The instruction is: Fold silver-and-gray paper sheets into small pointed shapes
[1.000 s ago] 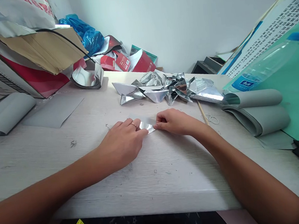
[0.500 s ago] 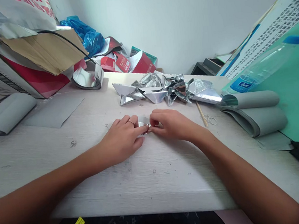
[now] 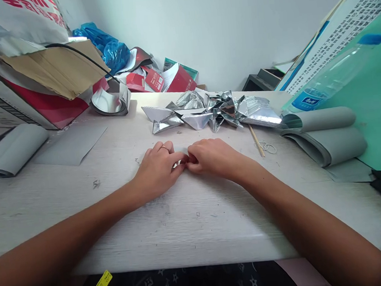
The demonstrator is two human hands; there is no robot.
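Silver foil (image 3: 178, 163) between both hands (image 3: 157, 168) (image 3: 212, 159), red-lettered bag (image 3: 16, 24), blue-labelled bottle (image 3: 334, 75)

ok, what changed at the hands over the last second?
The right hand moved left, bringing its fingertips right up to those of the left hand; the foil piece between them is now mostly hidden. No visible release. The folded foil shapes and bottle stayed put.
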